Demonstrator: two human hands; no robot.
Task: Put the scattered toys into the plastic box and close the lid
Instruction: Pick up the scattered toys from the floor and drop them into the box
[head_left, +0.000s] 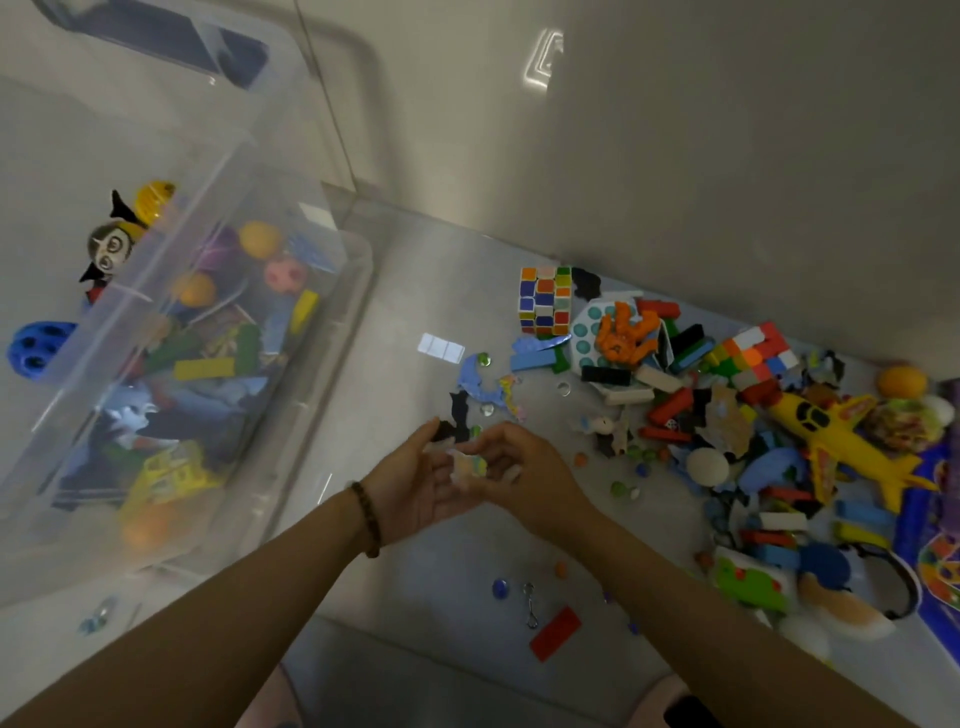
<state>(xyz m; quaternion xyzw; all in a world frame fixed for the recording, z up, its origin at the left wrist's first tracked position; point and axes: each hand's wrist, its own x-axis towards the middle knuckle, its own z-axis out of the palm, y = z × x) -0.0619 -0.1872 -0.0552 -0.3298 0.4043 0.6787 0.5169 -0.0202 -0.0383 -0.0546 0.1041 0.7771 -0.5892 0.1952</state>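
Toys already part-fill the plastic box (156, 322) at the floor's left edge. Left hand (415, 483) lies cupped under a small pale piece (467, 464) that the right hand (524, 467) pinches; better to gather several, then tip them leftward. The pile (727, 405) waits right.

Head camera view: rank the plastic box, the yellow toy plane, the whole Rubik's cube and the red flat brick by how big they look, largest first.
1. plastic box, by far the largest.
2. yellow toy plane.
3. Rubik's cube.
4. red flat brick, smallest, though it lies nearer the camera than the cube, so those two are less certain.
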